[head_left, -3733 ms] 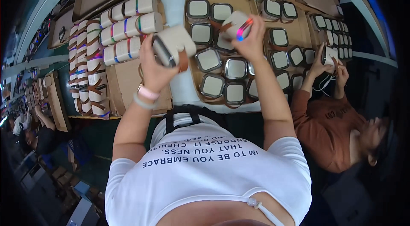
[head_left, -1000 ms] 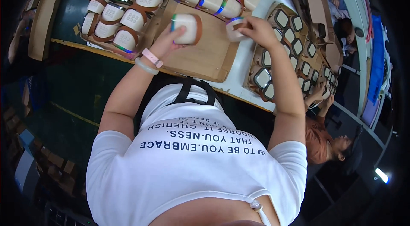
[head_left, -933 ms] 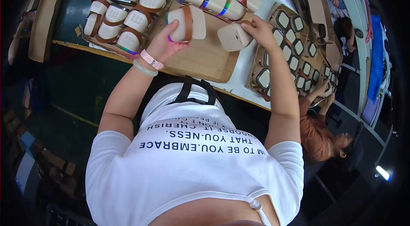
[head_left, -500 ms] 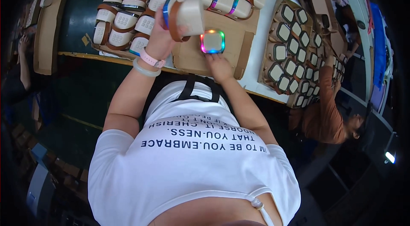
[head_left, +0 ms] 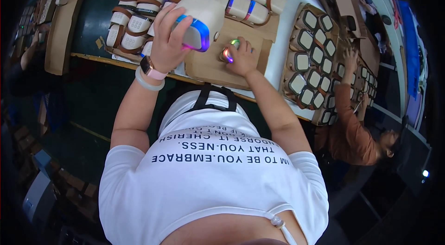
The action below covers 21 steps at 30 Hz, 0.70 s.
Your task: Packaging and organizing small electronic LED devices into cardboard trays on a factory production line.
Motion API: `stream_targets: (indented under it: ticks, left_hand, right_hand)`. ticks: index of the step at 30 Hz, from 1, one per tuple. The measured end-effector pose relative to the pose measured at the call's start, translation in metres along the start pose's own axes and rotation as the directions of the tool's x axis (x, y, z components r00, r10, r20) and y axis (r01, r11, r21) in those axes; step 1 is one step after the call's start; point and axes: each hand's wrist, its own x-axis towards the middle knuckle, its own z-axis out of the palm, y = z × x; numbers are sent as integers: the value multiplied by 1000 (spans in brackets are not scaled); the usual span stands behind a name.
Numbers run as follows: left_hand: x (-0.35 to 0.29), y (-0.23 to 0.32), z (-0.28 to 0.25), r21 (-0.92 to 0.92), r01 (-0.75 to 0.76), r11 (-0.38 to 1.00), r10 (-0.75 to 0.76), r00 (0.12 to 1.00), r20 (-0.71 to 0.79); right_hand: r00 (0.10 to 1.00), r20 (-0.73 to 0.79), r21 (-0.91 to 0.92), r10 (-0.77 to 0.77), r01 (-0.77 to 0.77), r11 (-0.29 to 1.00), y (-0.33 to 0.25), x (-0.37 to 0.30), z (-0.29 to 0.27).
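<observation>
My left hand (head_left: pixel 168 43) grips a cream speaker (head_left: pixel 204 13) and holds it up, tilted, over the tray's left side. Its end faces me, ringed in blue and purple light. My right hand (head_left: pixel 243 61) is closed round a second speaker (head_left: pixel 227 53) in the cardboard tray (head_left: pixel 211 71). Green, orange and purple light from that one shows between the fingers, which cover most of it. Behind my left hand lie rows of cream speakers (head_left: pixel 136 25) with brown straps, several with lit bands.
More lit speakers (head_left: pixel 248 9) fill the far part of the tray. To the right, a carton (head_left: pixel 293 50) holds several upright speakers with dark-rimmed ends. A co-worker in a brown top (head_left: pixel 354 136) reaches into the goods there. Another cardboard tray (head_left: pixel 65 27) stands at the far left.
My left hand has turned the raised speaker so its lit end faces me. The right hand has moved up over the lower speaker, which now lies mostly under the fingers.
</observation>
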Motion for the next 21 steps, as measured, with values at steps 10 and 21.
stream_targets:
  ticks: [10,21]
  left_hand:
    - [9,38,-26,-949,281,145,-820,570,43]
    - [55,93,-48,125,-463,878,398,849,346]
  right_hand:
    - [901,208,882,381,-5,-471,22,-43,-84]
    - [-389,-861,75,328,539,839,48,-192,-287]
